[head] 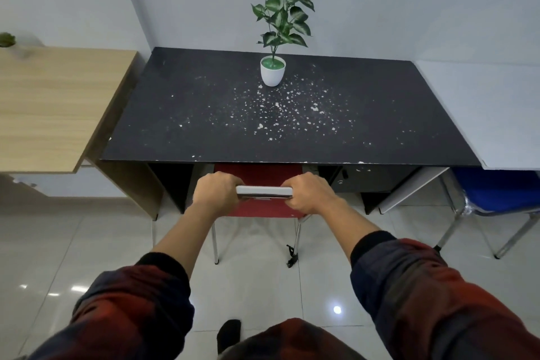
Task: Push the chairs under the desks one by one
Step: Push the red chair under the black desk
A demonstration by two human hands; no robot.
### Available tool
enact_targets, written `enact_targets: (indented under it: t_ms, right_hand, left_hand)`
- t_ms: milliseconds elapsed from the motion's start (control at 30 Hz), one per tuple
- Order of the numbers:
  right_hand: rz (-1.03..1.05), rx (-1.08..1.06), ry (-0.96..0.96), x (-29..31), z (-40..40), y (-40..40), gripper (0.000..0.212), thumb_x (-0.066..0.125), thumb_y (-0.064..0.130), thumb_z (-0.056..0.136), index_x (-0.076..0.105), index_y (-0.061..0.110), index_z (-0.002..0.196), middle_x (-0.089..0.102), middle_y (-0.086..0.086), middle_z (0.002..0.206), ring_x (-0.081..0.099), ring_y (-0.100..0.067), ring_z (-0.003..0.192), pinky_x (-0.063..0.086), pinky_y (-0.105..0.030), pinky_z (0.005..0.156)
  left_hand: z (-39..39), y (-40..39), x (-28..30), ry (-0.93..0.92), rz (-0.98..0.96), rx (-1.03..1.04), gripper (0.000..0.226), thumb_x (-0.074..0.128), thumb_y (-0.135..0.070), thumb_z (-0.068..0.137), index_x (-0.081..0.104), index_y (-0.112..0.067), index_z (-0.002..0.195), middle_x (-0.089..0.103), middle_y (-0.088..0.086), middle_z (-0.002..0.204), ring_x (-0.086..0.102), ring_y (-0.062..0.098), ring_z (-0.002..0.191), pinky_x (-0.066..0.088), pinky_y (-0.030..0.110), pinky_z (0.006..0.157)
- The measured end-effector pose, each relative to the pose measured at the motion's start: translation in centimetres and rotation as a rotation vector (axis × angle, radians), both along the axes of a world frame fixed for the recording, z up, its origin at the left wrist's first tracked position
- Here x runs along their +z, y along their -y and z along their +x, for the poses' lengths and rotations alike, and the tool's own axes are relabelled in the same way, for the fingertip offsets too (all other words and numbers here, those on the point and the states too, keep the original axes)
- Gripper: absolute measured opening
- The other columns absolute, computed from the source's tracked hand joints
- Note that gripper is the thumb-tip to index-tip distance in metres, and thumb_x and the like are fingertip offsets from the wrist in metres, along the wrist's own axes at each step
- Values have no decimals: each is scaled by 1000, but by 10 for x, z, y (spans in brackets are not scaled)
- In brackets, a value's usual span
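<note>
Pale grey walls meet in a corner at about 11 o'clock, and glossy light floor tiles [87,242] fill the lower half of the view. Against the wall stands a black table [204,114], its top scattered with small white chips and flecks. Near its back edge, at 12 o'clock, a white pot [272,73] holds a green-and-white leafy plant [285,20]. At 9 o'clock a light wooden table [52,108] sits beside the black one, its corner just overlapping it in this view. At 3 o'clock a white table [496,114] adjoins the black one on the other side.

Directly under the front edge of the black table, at the centre of the view, is a red chair [257,174]. Its seat lies partly beneath the tabletop, while its chrome legs [214,242] stand on the tiles in front. The left hand [216,191] and the right hand [311,194] both grip the top of the chair's backrest [264,191], one at each end, fingers curled over the far side with the knuckles up. Both forearms stretch forward out of dark red-and-navy sleeves [409,286].

At 4 o'clock a blue chair [502,190] with chrome legs stands under the white table.
</note>
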State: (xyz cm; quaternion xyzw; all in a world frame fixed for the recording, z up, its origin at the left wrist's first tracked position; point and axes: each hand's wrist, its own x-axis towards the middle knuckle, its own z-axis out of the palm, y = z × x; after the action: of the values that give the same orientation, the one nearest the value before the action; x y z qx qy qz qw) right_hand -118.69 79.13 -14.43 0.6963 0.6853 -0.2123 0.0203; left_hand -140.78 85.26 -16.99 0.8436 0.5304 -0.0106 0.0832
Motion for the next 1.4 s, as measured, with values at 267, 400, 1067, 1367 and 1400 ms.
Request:
enact_targets:
  t_ms: [267, 400, 1067, 1367, 1400]
  right_hand:
    - [-79, -238, 172, 1, -38, -6, 35, 61, 11, 84, 64, 26, 115, 52, -2, 99, 48, -30, 111, 37, -62, 102]
    - [-16, -177, 90, 1, -29, -1, 32, 60, 13, 81, 70, 28, 108, 59, 1, 87, 55, -25, 82, 51, -37, 76]
    - [4, -182, 125, -3, -20, -17, 30, 63, 15, 79, 71, 32, 103, 61, 5, 83, 54, -20, 80, 48, -34, 77]
    - [27, -318, 161, -11, -27, -10, 26, 69, 20, 86, 67, 25, 111, 51, -5, 115, 44, -31, 114, 43, -59, 94]
    - [28, -326, 153, -12, -26, -9, 24, 69, 19, 86, 67, 24, 110, 52, -5, 113, 45, -31, 113, 44, -58, 93]
  left_hand:
    - [-9, -16, 16, -18, -112, -36, 24, 61, -41, 84, 69, -37, 106, 70, -12, 93, 60, 13, 76, 53, 29, 70]
    - [-9, -10, 11, 2, -77, 12, 28, 63, -50, 84, 69, -39, 110, 71, -12, 90, 66, 14, 77, 58, 31, 69]
    - [0, -27, 6, -19, -74, -36, 20, 61, -41, 83, 72, -37, 100, 70, -11, 81, 65, 15, 73, 55, 29, 65]
    - [8, -11, 9, -56, 15, 74, 31, 62, -44, 88, 67, -30, 114, 62, -5, 114, 54, 22, 110, 40, 36, 90]
    - [10, -8, 11, -61, -9, 97, 26, 61, -39, 88, 68, -29, 111, 66, -3, 106, 58, 22, 103, 40, 36, 86]
